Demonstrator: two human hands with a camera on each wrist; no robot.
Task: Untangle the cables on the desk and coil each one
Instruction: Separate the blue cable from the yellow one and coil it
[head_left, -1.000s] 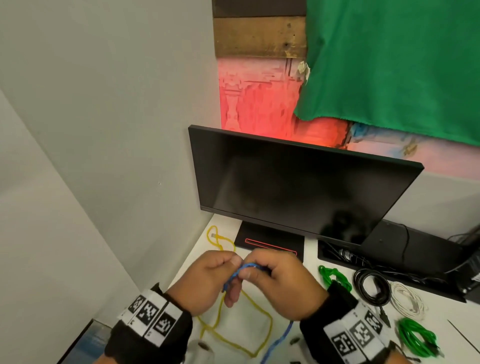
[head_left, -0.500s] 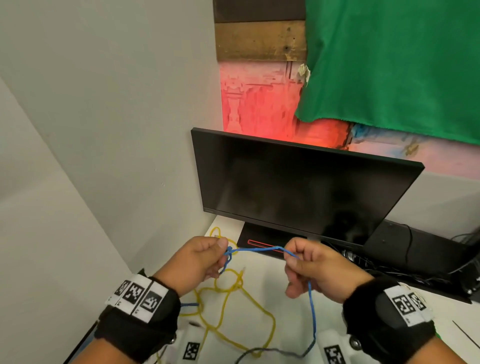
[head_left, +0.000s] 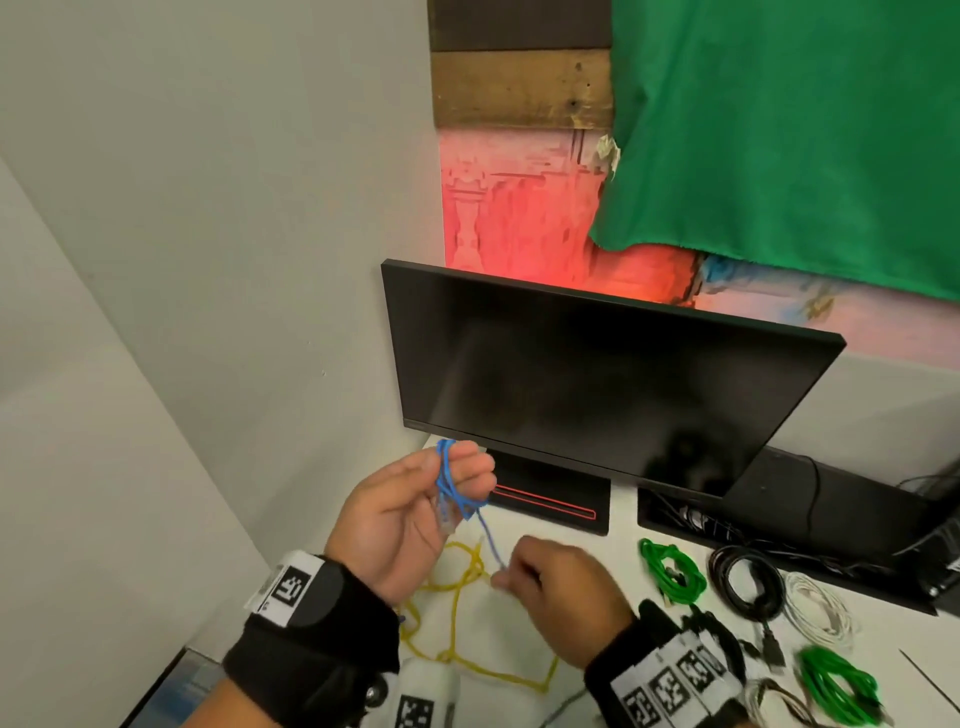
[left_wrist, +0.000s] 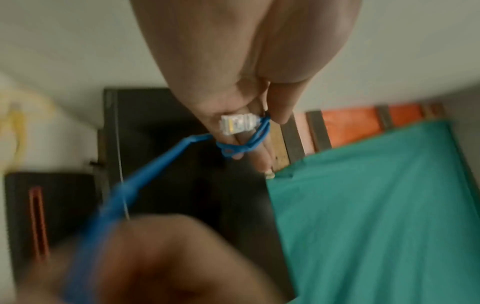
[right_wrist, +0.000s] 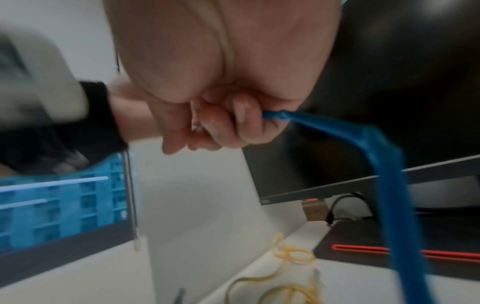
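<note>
No readable writing shows. The blue cable (head_left: 451, 486) loops around the left hand (head_left: 410, 512) fingers, apparently thumb-pinned; the right hand (head_left: 558, 597) pinches its strand.

Blue cable (head_left: 451, 486): thin, a few turns looped round the fingers of the raised left hand (head_left: 410, 512), palm up in front of the monitor. Its clear plug (left_wrist: 235, 123) lies against the fingers. One strand runs down and right to the right hand (head_left: 558, 595), which pinches it with curled fingers just above the desk (head_left: 618, 540).

Yellow cable (head_left: 457, 597): loose, uncoiled, sprawled in open loops on the desk under both hands.

Two green cables, each bundled: one (head_left: 671, 569) right of the right hand, one (head_left: 834, 686) near the desk's front right. Black cable (head_left: 748, 582) coiled beside the first green one; white cable (head_left: 818, 608) coiled just right of the black.
</note>
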